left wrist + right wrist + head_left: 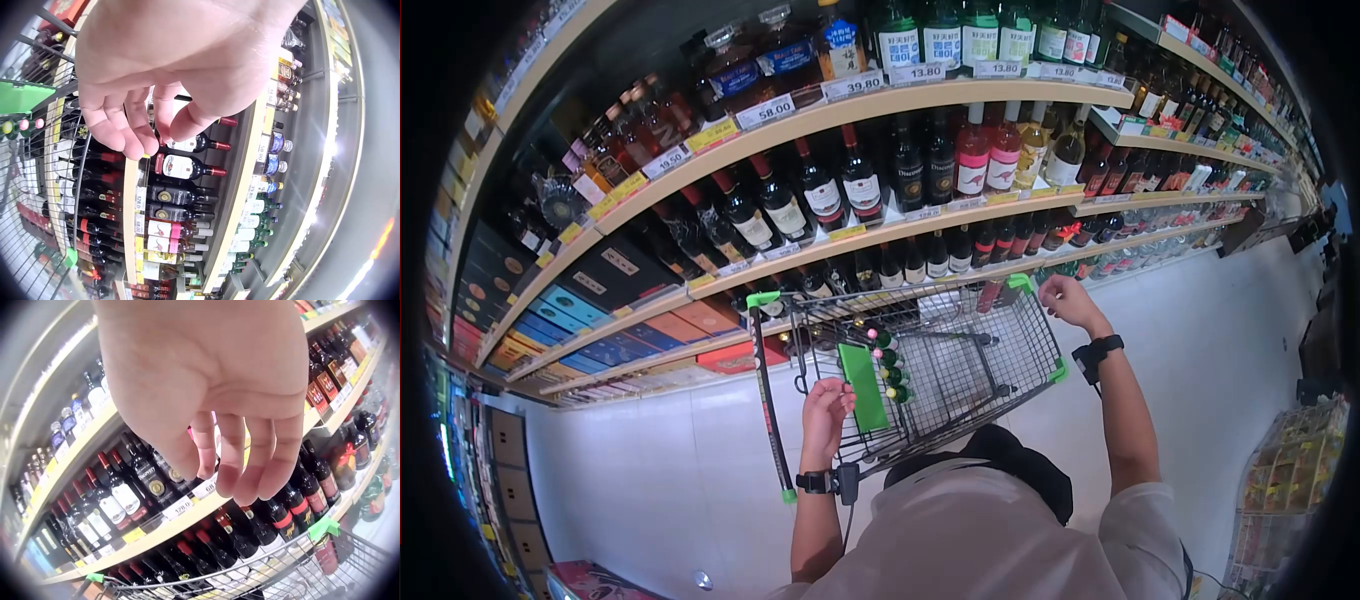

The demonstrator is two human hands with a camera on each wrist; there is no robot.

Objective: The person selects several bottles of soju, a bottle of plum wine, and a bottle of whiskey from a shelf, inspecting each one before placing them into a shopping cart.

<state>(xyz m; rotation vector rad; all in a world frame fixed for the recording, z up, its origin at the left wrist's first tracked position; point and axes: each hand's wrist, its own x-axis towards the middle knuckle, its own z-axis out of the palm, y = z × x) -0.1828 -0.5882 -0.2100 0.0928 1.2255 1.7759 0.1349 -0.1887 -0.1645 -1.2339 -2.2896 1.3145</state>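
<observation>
My left hand (828,418) is held over the handle end of a wire shopping cart (960,350), close beside its green flap (863,388) in the head view. Its fingers (119,128) hang loosely bent with nothing in them. Past the cart's far right corner is my right hand (1072,305), also empty, the fingers (269,462) drooping in a relaxed curve. Several green bottles (890,372) with pink and yellow caps lie in the cart beside the flap. Wine bottles (122,490) on the shelf appear behind the right hand in its wrist view.
Long curved shelves (800,250) of bottles with price tags (766,110) run along the front. Boxed goods (610,265) fill the left shelves. Pale tiled floor (640,470) surrounds the cart. At the lower right stands a rack of packaged goods (1285,480).
</observation>
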